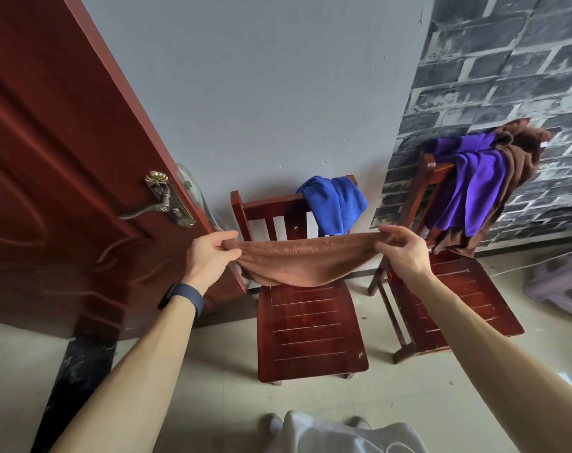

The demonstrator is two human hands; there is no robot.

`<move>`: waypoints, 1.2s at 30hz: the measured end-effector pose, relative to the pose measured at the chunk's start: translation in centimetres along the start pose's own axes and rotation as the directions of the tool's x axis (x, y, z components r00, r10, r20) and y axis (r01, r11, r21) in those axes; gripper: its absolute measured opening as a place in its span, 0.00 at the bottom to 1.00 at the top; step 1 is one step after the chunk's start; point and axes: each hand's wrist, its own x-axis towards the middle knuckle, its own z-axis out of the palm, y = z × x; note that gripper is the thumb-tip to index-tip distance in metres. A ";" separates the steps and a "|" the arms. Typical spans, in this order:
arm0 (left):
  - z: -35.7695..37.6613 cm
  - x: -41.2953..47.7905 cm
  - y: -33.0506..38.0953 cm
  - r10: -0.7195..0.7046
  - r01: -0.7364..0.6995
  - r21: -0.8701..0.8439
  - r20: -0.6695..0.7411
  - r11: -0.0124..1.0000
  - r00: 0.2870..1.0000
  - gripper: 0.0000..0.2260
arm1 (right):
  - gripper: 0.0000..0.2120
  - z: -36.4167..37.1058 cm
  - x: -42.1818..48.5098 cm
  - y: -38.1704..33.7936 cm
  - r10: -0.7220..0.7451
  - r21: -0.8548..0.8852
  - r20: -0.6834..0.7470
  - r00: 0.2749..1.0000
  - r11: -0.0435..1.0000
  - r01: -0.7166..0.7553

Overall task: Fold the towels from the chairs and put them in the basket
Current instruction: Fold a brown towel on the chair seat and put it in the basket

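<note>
A light brown towel [302,261] hangs stretched in the air between my hands, above the seat of the middle wooden chair [310,325]. My left hand [212,253] pinches its left end and my right hand [402,250] pinches its right end. A blue towel [333,204] is draped over that chair's backrest. On the right chair [454,299] a purple towel [471,184] and a dark brown towel [520,158] hang over the backrest. No basket is in view.
A dark red door [65,158] with a brass handle [163,201] stands open on the left. A grey wall is behind the chairs, brick-pattern wall on the right. A pale plastic stool [562,282] sits at the right edge. Tiled floor below.
</note>
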 end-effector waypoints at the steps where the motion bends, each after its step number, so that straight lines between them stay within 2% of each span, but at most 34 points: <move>1: 0.2 -0.3 -0.5 0.036 -0.035 0.146 -0.007 0.989 0.999 0.17 | 0.16 0.0 -0.2 0.7 -0.051 -0.124 0.017 0.999 0.991 0.053; 3: 1.0 -1.3 -2.0 0.105 -0.104 0.430 0.023 0.897 0.994 0.14 | 0.13 0.1 -0.9 2.5 -0.144 -0.331 0.067 0.987 0.930 0.158; 6: 2.8 -3.2 -5.1 0.109 -0.193 0.735 0.161 0.650 0.981 0.12 | 0.08 0.1 -2.6 6.1 -0.157 -0.527 0.184 0.970 0.818 0.232; 9: 4.8 -5.5 -8.2 0.038 -0.238 0.828 0.255 0.508 0.966 0.11 | 0.07 -0.4 -4.8 9.4 -0.040 -0.620 0.308 0.950 0.749 0.233; 13: 7.3 -7.1 -12.4 -0.057 -0.247 0.861 0.303 0.444 0.951 0.12 | 0.06 -1.1 -6.2 12.5 0.107 -0.678 0.380 0.919 0.708 0.198; 15: 8.4 -7.0 -14.1 -0.067 -0.260 0.870 0.315 0.419 0.947 0.11 | 0.06 -1.1 -5.9 13.8 0.115 -0.683 0.391 0.913 0.702 0.204; 17: 9.8 -6.2 -15.3 -0.095 -0.231 0.865 0.302 0.444 0.949 0.10 | 0.06 -0.5 -4.8 14.9 0.107 -0.682 0.392 0.914 0.701 0.211; 20: 12.3 -3.3 -17.4 -0.161 -0.048 0.793 0.182 0.608 0.970 0.09 | 0.08 1.7 -1.9 16.9 0.149 -0.704 0.359 0.921 0.692 0.162; 22: 14.5 -0.3 -19.5 -0.209 0.060 0.733 0.114 0.677 0.971 0.09 | 0.09 4.1 0.8 18.7 0.157 -0.713 0.327 0.932 0.688 0.135; 24: 16.9 3.2 -21.5 -0.239 0.121 0.718 0.065 0.685 0.969 0.09 | 0.09 6.9 3.8 20.8 0.148 -0.722 0.313 0.938 0.679 0.134; 29: 22.5 10.6 -27.2 -0.325 0.190 0.734 0.043 0.652 0.945 0.11 | 0.10 13.9 10.4 27.4 0.184 -0.716 0.270 0.945 0.695 0.069; 36: 26.8 18.4 -34.0 -0.433 0.381 0.521 -0.025 0.764 0.901 0.14 | 0.13 20.8 16.7 32.9 0.270 -0.629 0.067 0.960 0.758 -0.170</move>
